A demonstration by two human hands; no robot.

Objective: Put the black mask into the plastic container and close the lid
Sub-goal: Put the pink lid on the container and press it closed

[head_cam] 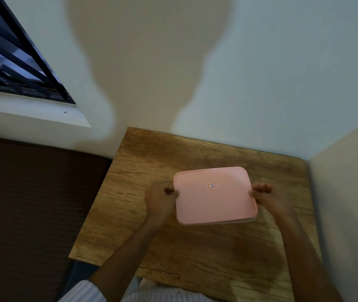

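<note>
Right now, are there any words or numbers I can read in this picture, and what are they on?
Small rectangular label in the middle of the pink lid: it has dark marks inside a reddish border, but they are too small and blurred to read.
Wooden table, wall and window: no writing visible.
So there is no text here that can actually be read.

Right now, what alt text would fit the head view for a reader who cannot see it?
A pink rectangular plastic lid sits on a container on a wooden table, gripped by the left hand and right hand at its short edges. No black mask is visible. The table stands in a white-walled corner, with a dark barred window at upper left.
</note>
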